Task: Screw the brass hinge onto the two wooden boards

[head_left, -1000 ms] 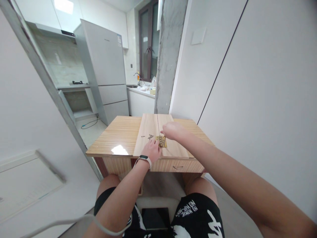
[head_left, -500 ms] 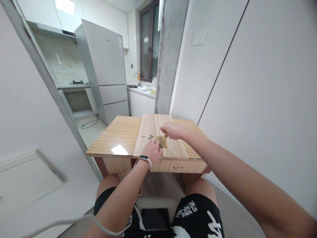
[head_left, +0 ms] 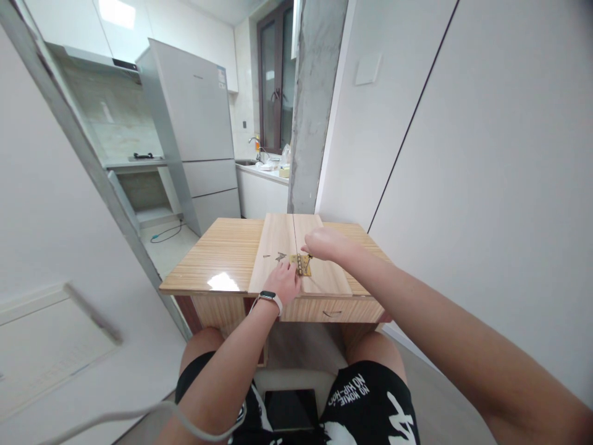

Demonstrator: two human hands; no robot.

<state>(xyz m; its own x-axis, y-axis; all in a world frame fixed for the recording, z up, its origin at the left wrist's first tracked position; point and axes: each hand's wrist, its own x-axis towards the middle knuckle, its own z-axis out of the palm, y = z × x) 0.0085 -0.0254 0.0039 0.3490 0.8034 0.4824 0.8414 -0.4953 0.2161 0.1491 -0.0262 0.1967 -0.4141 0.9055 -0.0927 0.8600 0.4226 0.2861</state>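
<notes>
A brass hinge (head_left: pixel 306 268) lies over the seam between two pale wooden boards (head_left: pixel 278 235) on the desk. My left hand (head_left: pixel 285 282) rests on the left board, its fingertips lying against the hinge's left leaf. Above the right leaf, my right hand (head_left: pixel 323 244) is closed around a small screwdriver (head_left: pixel 309 257), whose tip points down at the hinge. Most of the screwdriver's handle is hidden by the fingers. Several loose screws (head_left: pixel 281 256) lie on the left board, just beyond my left hand, with a single screw (head_left: pixel 266 256) farther left.
The striped wooden desk (head_left: pixel 217 247) has a drawer with a handle (head_left: pixel 332 313) at its front. A white wall (head_left: pixel 463 185) stands close on the right. Behind are a grey pillar (head_left: pixel 317 111), a fridge (head_left: pixel 194 111) and a kitchen counter (head_left: pixel 264 191).
My right hand has turned and dipped slightly, covering more of the screwdriver's handle. My left hand stays at the hinge. The whole view has shifted a little.
</notes>
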